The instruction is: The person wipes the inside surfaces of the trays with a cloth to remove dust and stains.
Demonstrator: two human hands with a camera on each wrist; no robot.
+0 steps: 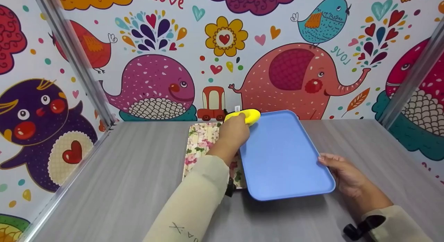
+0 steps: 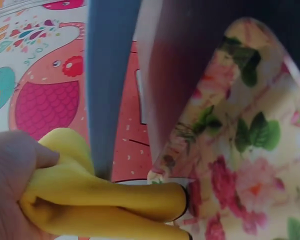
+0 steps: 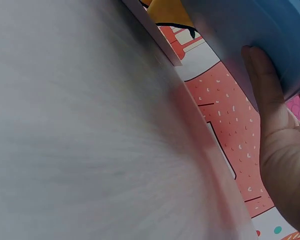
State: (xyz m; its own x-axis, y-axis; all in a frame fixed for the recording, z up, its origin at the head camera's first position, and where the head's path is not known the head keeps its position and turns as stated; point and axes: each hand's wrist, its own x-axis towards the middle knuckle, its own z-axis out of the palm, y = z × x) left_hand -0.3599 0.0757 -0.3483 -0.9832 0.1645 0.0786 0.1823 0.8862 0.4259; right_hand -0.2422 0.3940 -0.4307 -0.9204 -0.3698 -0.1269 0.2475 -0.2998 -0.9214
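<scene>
My left hand [image 1: 236, 132] grips a folded yellow cloth item [image 1: 252, 117] with dark edging and a small white tag. In the left wrist view, the yellow cloth [image 2: 110, 200] is bunched beside the tray's edge; whether they touch I cannot tell. My right hand [image 1: 348, 176] holds a blue tray [image 1: 284, 155] by its right edge, tilted and raised off the table. Seen from the right wrist, the thumb of the right hand [image 3: 285, 150] lies on the tray's underside. A floral tray [image 1: 199, 148] lies to the left, partly hidden by the left arm and the blue tray.
The grey wood-grain table [image 1: 138, 186] runs back to a wall [image 1: 222, 72] printed with cartoon animals. Metal posts [image 1: 74, 58] frame the corners. A black strap [image 1: 364, 227] sits on the right wrist.
</scene>
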